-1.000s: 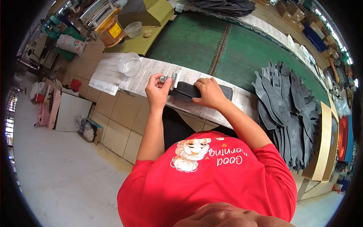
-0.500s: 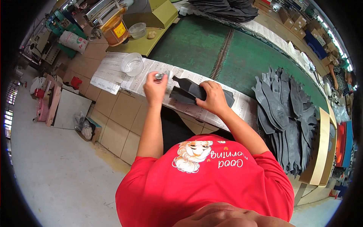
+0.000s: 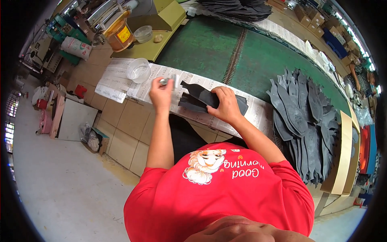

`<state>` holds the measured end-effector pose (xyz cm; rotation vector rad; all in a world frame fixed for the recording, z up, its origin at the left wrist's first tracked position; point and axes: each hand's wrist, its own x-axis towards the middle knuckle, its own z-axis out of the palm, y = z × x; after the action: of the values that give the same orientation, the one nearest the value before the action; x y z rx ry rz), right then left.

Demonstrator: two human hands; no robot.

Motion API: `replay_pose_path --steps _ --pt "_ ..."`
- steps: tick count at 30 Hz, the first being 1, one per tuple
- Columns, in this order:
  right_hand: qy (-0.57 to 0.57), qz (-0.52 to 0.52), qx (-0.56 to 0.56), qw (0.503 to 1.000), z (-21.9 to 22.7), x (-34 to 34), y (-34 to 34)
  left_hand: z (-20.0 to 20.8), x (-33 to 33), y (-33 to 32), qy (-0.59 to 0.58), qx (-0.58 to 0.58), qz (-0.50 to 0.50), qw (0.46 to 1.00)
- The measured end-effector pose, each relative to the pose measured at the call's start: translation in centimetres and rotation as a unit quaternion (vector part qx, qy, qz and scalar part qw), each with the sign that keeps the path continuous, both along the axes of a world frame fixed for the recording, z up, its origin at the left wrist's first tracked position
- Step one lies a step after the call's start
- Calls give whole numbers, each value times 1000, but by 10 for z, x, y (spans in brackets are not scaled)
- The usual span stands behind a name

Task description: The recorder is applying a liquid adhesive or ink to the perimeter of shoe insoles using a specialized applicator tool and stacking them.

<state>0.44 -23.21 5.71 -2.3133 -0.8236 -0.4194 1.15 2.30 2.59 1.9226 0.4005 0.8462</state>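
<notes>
My left hand (image 3: 160, 97) is closed round a small silvery-white tool (image 3: 174, 82), blurred by motion, its kind unclear. It hovers over the paper-covered edge of the bench, just left of the dark pieces. My right hand (image 3: 225, 104) grips a black sole-shaped piece (image 3: 196, 91), thumb on the near side and fingers over the top. Under it lie more dark pieces (image 3: 192, 105), partly covered by the hand. Left of my left hand stands a clear plastic tub (image 3: 146, 75) with something clear or whitish inside.
To the right a large pile of dark sole-shaped pieces (image 3: 296, 117) spreads over the bench, beside a cardboard box (image 3: 342, 153). Beyond is a green conveyor belt (image 3: 209, 52) with a laced seam. An olive machine (image 3: 169, 20) with an amber container (image 3: 119, 36) stands at far left.
My left hand with the small tool has shifted slightly left, away from the dark pieces. My right hand stays on the black piece.
</notes>
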Motion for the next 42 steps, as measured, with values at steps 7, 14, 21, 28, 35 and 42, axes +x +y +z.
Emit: replay_pose_path --steps 7,14,21,28,35,42 --pt "68 -69 214 972 16 13 -11 5 -12 33 -101 -184 -34 977" --pt "-52 -265 48 962 105 17 -133 -13 -25 43 -76 -207 -39 975" --pt "107 -515 -261 809 72 44 -266 -18 -25 44 -69 -228 -44 970" --pt "7 -200 -117 973 53 32 -113 -9 -12 14 -61 -217 -97 969" --pt "31 -31 -188 981 7 22 9 12 -13 -31 -6 -57 -132 990" --pt "64 -39 -86 994 -10 20 12 15 -16 -61 32 -21 -201 979"
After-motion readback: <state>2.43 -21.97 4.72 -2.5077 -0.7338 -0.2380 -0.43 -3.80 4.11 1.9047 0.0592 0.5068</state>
